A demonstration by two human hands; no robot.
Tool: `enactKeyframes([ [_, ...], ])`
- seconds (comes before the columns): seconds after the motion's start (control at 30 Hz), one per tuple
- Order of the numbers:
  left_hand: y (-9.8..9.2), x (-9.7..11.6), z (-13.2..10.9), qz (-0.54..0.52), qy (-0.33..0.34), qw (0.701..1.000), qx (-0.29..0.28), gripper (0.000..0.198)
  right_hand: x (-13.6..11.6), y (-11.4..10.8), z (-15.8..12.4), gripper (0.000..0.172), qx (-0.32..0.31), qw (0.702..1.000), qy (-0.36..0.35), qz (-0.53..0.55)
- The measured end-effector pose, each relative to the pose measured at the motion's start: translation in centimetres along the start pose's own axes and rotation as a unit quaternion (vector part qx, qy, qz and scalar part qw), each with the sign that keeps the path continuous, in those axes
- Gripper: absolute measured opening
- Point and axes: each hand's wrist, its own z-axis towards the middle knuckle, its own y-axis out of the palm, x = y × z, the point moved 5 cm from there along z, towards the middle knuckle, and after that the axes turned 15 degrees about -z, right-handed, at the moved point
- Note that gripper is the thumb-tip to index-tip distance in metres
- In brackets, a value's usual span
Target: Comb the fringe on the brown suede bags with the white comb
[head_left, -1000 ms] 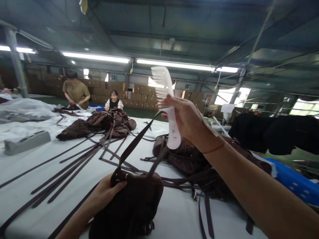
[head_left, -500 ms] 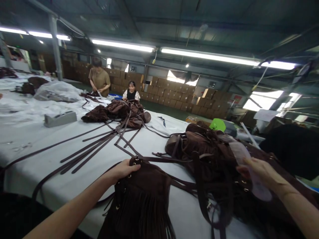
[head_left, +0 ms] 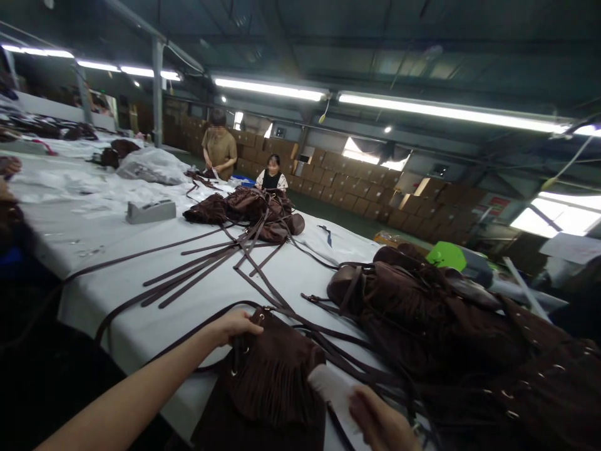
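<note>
My left hand (head_left: 239,327) grips the top corner of a dark brown fringed bag (head_left: 282,363) at the near edge of the table. At the lower right, my right hand (head_left: 382,419) is closed on a whitish translucent piece (head_left: 335,388), slightly blurred, whose tip is beside the bag's right side. Long brown straps (head_left: 263,282) run from the bag across the white table (head_left: 188,269). A big pile of brown bags (head_left: 422,307) lies right of my hands.
More brown bags (head_left: 263,216) lie farther back, beside a grey tape dispenser (head_left: 151,212). Two people stand or sit beyond the table, and part of another person's hand shows at the left edge. A green object (head_left: 446,257) is behind the right pile.
My right hand has moved left and down with the whitish piece, from over the right pile to the bag's side. The bag's fringe shows more fully, and the view has turned right-to-left.
</note>
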Motion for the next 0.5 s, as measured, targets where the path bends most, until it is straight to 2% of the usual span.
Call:
enactKeyframes([
  [0.1, 0.9, 1.0, -1.3, -0.050, -0.003, 0.997, -0.063, 0.048, -3.3, 2.8, 0.5, 0.025, -0.066, 0.996, -0.041, 0.046],
  [0.17, 0.6, 1.0, -2.5, -0.077, -0.012, 0.993, -0.084, 0.063, -3.8, 4.0, 1.3, 0.027, -0.072, 0.995, -0.028, 0.058],
  [0.23, 0.0, 0.0, -3.8, -0.094, -0.031, 0.991, -0.093, 0.068, -3.3, 5.2, 1.9, 0.026, -0.064, 0.995, 0.001, 0.070],
  [0.3, -0.7, -1.9, -5.0, -0.095, -0.055, 0.989, -0.100, 0.058, -2.6, 6.9, 2.2, 0.026, -0.073, 0.994, 0.016, 0.074],
  [0.43, -2.2, -5.7, -6.0, -0.061, -0.086, 0.989, -0.100, 0.020, -1.8, 9.6, 1.7, 0.025, -0.069, 0.996, 0.020, 0.050],
  [0.5, -3.2, -6.9, -5.8, -0.025, -0.105, 0.991, -0.078, 0.021, -1.4, 10.3, 1.4, 0.029, -0.059, 0.998, 0.014, 0.018],
])
